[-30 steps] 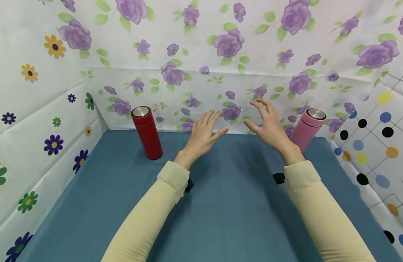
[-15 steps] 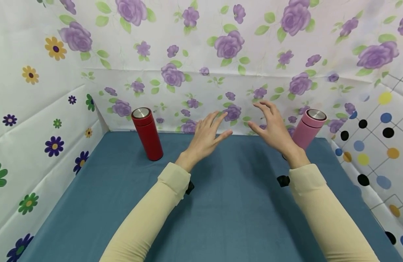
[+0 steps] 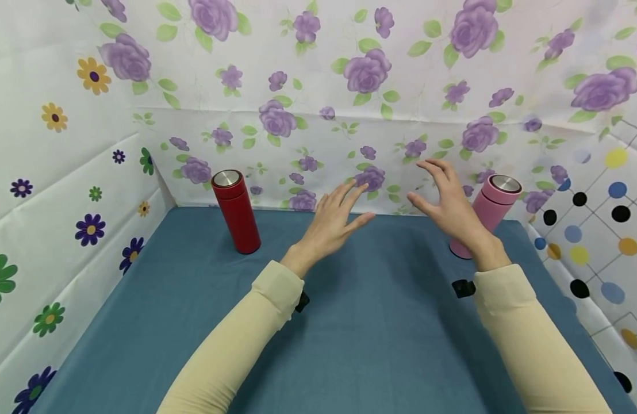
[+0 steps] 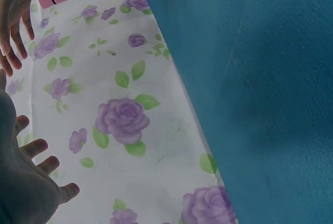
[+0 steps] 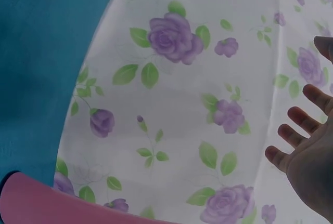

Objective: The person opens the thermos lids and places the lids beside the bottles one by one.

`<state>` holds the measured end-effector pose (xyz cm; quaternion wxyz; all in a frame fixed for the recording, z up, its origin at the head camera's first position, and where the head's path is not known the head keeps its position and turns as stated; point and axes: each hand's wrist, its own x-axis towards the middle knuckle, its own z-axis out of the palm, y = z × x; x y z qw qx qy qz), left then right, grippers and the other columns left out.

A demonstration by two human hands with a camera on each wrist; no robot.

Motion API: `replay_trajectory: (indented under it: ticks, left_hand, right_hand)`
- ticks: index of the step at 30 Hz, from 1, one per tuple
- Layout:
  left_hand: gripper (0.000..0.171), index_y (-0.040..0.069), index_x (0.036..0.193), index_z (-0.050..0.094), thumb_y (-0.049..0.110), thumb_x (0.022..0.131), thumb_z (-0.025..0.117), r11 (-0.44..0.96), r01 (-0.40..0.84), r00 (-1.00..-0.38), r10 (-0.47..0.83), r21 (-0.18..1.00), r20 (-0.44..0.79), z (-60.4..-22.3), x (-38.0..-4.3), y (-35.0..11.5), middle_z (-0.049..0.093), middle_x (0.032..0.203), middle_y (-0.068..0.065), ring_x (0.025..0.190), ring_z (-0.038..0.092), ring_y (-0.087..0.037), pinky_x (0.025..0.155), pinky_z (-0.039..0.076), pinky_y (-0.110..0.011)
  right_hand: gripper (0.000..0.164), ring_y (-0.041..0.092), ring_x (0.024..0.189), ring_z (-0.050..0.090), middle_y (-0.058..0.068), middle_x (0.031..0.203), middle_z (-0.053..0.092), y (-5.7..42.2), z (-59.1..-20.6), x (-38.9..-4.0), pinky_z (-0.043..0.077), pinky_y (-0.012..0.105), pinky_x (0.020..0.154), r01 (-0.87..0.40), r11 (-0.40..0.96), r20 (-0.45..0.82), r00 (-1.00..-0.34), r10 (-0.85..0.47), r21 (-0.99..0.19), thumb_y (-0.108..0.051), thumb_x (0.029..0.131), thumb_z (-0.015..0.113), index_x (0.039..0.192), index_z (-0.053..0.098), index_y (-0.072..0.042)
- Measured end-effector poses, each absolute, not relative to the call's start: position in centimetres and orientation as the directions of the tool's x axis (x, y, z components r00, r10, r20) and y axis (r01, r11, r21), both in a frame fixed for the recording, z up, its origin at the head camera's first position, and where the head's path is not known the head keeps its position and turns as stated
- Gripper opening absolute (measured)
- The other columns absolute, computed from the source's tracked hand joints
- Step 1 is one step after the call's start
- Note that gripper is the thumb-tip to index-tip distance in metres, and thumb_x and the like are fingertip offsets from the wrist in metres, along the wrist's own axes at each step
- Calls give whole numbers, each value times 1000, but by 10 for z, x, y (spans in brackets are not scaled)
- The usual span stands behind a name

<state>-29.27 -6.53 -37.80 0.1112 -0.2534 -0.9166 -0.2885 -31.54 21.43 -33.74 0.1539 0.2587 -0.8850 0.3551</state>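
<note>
My left hand (image 3: 330,225) is held above the table with fingers spread and nothing in them. To its left a red thermos flask (image 3: 237,211) with a steel-topped lid stands upright. My right hand (image 3: 452,206), fingers slightly bent and holding nothing, is raised in front of a pink thermos flask (image 3: 493,201) and covers part of its body. A gap separates the two hands. In the left wrist view the left hand's fingers (image 4: 48,165) stretch out before the flowered cloth. The right wrist view shows the right palm (image 5: 315,168), with the pink flask at the lower left.
A blue cloth (image 3: 360,345) covers the table. Behind it hangs a white sheet with purple roses (image 3: 367,70). Flowered cloth (image 3: 44,190) closes off the left side, and a sheet with coloured dots (image 3: 613,230) the right. A small black device (image 3: 463,288) sits at the right wrist.
My right hand has drifted right, nearer the pink flask, whose base now shows. My left hand has shifted slightly right and down. Both flasks stay in place.
</note>
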Motion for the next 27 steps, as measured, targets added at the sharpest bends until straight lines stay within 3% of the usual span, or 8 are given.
replay_trajectory:
  ticks: [6,18,27]
  left_hand:
    - [69,27,167,24,53,108,49,687,549,-834,412,476,368,-375,-288,-63,18,173,-6,159,15,-31,126,10,-60]
    - [69,30,167,23,50,108,51,640,583,-811,422,502,404,-371,-280,-62,19,173,-5,160,14,-29,127,7,-56]
    - [87,27,167,24,77,96,25,553,613,-790,438,565,428,-374,-276,-60,21,171,-9,159,16,-27,126,13,-58]
  right_hand:
    - [67,39,147,30,15,162,28,220,-331,-312,28,68,114,-588,608,491,-800,-344,-533,-23,101,72,159,40,-13]
    - [70,36,152,25,12,165,25,232,-326,-304,25,70,116,-579,607,503,-804,-317,-544,-29,102,71,162,37,-18]
    - [72,37,154,22,13,166,24,249,-326,-296,21,71,117,-563,594,528,-810,-257,-575,-22,101,72,163,35,-18]
